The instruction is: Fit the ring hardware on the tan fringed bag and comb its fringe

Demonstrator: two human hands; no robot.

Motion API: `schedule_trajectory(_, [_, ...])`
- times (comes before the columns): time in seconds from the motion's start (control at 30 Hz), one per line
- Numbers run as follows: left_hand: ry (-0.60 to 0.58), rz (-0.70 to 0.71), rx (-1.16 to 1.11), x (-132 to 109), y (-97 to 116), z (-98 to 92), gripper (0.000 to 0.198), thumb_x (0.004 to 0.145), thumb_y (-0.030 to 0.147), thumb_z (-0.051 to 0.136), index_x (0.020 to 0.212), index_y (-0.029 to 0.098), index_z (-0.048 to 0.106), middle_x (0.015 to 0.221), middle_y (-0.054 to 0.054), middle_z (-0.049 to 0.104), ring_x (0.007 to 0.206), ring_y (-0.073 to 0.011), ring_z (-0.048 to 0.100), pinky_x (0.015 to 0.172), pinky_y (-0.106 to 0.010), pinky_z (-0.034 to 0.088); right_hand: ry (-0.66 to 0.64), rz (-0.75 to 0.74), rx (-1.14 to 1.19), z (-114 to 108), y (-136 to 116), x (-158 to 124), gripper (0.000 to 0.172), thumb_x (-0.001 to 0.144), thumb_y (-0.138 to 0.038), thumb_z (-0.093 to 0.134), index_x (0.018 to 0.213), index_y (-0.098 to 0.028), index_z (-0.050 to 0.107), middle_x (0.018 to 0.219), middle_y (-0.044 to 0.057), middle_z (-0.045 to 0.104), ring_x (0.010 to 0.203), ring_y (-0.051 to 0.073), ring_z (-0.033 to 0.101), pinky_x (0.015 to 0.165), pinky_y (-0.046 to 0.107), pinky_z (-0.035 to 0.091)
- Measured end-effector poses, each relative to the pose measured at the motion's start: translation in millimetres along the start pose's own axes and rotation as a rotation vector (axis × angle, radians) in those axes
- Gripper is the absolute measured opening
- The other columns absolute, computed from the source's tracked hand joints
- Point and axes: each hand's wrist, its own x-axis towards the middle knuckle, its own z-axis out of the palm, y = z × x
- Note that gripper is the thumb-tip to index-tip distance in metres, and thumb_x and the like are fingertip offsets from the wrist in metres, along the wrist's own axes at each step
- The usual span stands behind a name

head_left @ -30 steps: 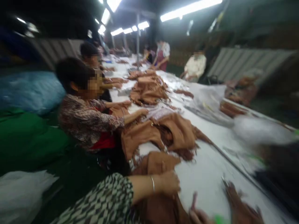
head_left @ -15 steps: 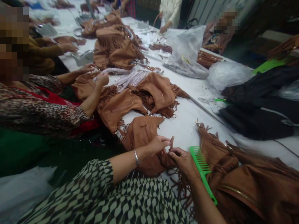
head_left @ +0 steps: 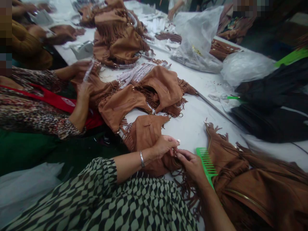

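Note:
A tan fringed handbag (head_left: 148, 128) lies in front of me at the table edge. My left hand (head_left: 163, 147) is closed in a pinch at the bag's small strap end, with a metal ring (head_left: 178, 141) at its fingertips. My right hand (head_left: 192, 163) meets it from the right, thumb and finger pinched on the same strap end. The fingers mostly hide the strap. A green wide-toothed comb (head_left: 208, 165) lies just beyond my right wrist, partly behind the forearm. Brown fringe (head_left: 190, 189) hangs below my hands.
Darker brown fringed bags (head_left: 255, 179) with zips lie to my right. More tan bags (head_left: 161, 86) and a bag pile (head_left: 115, 35) stretch up the white table (head_left: 190, 118). A co-worker's hand (head_left: 84, 88) handles a wrapped strip at left. Plastic bags (head_left: 197, 41) and black material (head_left: 269, 115) lie beyond.
My left fingers have closed over the strap end that stood upright in my right hand. The co-worker at left has raised a wrapped strip. The whole view has shifted slightly.

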Motion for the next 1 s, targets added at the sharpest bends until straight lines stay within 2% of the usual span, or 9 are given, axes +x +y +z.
schedule_trajectory(0.1, [-0.006,-0.022,0.031,-1,-1,1.3,0.018,0.073,0.027,0.062,0.068,0.009,0.058,0.057,-0.001,0.062,0.035,-0.0058,0.049,0.035,-0.015,0.033,0.177,0.140,0.276,-5,6,3,0.039,0.071,-0.049,0.066,0.094,-0.018,0.070,0.088,0.007,0.071,0.077,0.020,0.063,0.070,0.032,0.050])
schedule_trajectory(0.2, [0.010,-0.049,0.057,-2,-2,2.2,0.015,0.074,0.023,0.061,0.070,0.009,0.058,0.056,0.000,0.061,0.035,-0.0062,0.051,0.034,-0.014,0.033,0.239,0.175,0.325,-3,5,10,0.041,0.067,-0.050,0.069,0.090,-0.017,0.071,0.083,0.006,0.070,0.070,0.017,0.061,0.063,0.028,0.048])
schedule_trajectory(0.3, [0.010,-0.073,0.081,-2,-2,3.2,0.012,0.076,0.018,0.059,0.069,0.009,0.056,0.055,0.001,0.060,0.034,-0.0061,0.052,0.033,-0.013,0.034,0.210,0.134,0.211,0,2,17,0.040,0.068,-0.051,0.068,0.086,-0.015,0.071,0.080,0.006,0.070,0.066,0.016,0.059,0.059,0.027,0.046])
schedule_trajectory(0.4, [0.027,-0.107,0.100,-2,-1,3.8,0.012,0.076,0.016,0.060,0.067,0.010,0.053,0.054,0.001,0.061,0.035,-0.0065,0.053,0.034,-0.013,0.036,0.236,0.087,0.076,3,1,20,0.039,0.069,-0.051,0.065,0.082,-0.015,0.071,0.074,0.006,0.069,0.063,0.018,0.058,0.057,0.028,0.045])
schedule_trajectory(0.6, [0.039,-0.165,0.077,-3,1,4.5,0.009,0.078,0.012,0.057,0.070,0.010,0.053,0.054,0.001,0.061,0.038,-0.0084,0.056,0.036,-0.013,0.041,0.318,-0.139,-0.356,8,1,22,0.028,0.080,-0.042,0.050,0.074,-0.018,0.064,0.073,0.006,0.066,0.069,0.019,0.058,0.067,0.030,0.043])
schedule_trajectory(0.73, [0.093,-0.148,0.074,-3,-3,5.3,0.009,0.078,0.008,0.055,0.069,0.010,0.052,0.053,0.001,0.061,0.038,-0.0094,0.057,0.035,-0.014,0.041,0.310,-0.200,-0.563,11,3,24,0.023,0.083,-0.036,0.043,0.071,-0.020,0.055,0.072,0.006,0.060,0.071,0.019,0.054,0.068,0.030,0.040])
schedule_trajectory(0.87, [0.081,-0.151,0.101,-2,-8,4.3,0.010,0.078,0.008,0.056,0.068,0.009,0.053,0.050,0.002,0.058,0.039,-0.0087,0.057,0.037,-0.013,0.041,0.263,-0.222,-0.618,11,7,26,0.018,0.083,-0.033,0.041,0.073,-0.021,0.050,0.074,0.006,0.057,0.072,0.019,0.051,0.068,0.031,0.038])
schedule_trajectory(1.0, [0.039,-0.148,0.033,-3,-9,1.8,0.011,0.080,0.014,0.056,0.070,0.009,0.055,0.057,0.000,0.061,0.042,-0.0088,0.059,0.041,-0.014,0.044,0.239,-0.150,-0.494,9,8,27,0.019,0.083,-0.037,0.041,0.075,-0.021,0.049,0.071,0.004,0.056,0.068,0.018,0.051,0.064,0.030,0.038])
